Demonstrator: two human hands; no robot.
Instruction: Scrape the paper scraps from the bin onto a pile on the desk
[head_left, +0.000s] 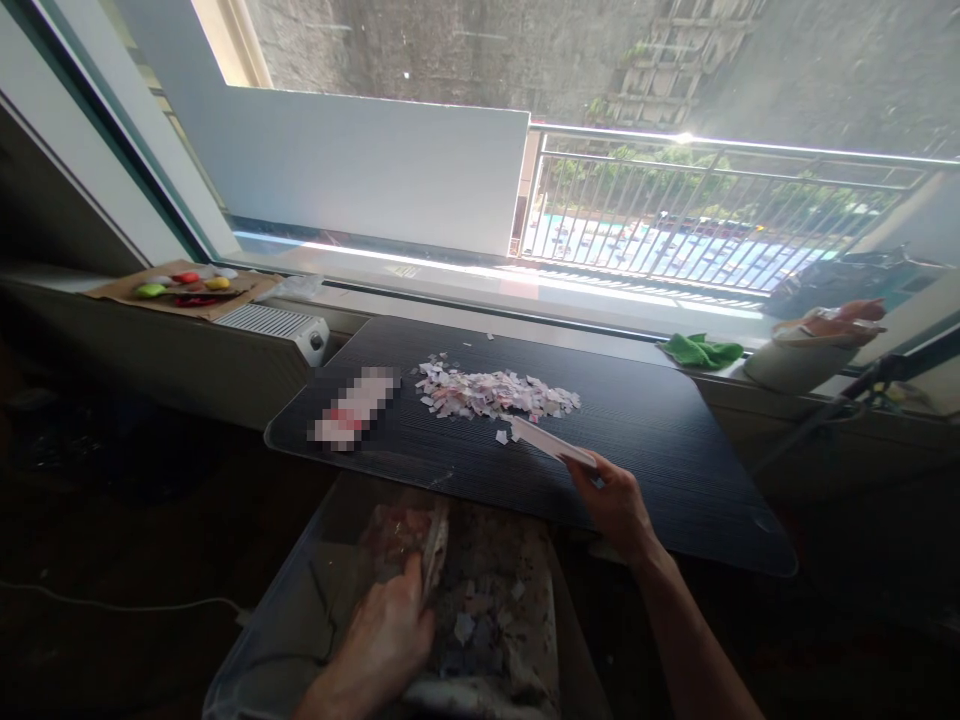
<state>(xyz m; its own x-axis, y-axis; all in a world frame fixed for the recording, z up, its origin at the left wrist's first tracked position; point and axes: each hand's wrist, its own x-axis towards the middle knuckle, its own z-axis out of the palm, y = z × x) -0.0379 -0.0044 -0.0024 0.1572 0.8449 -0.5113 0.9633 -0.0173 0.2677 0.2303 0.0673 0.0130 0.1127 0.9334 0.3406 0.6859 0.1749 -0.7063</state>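
Observation:
A heap of torn paper scraps (495,392), pale with pinkish bits, lies on the dark tabletop (645,430). My right hand (616,505) grips a flat white strip (547,438), apparently stiff card, by its near end. The strip's far end reaches the front edge of the heap, close to a loose scrap (502,437). Below the table's front edge, my left hand (394,610) is closed on the rim of a clear plastic bag (401,535) that has reddish and pale pieces inside. Its thumb and some fingertips are hidden.
A blurred-out white and red item (356,410) lies on the table's left. More scraps (465,628) rest on light material under the table edge. A green cloth (701,351) and a pale bin (799,355) stand by the window. Cardboard (112,290) with colourful objects sits left.

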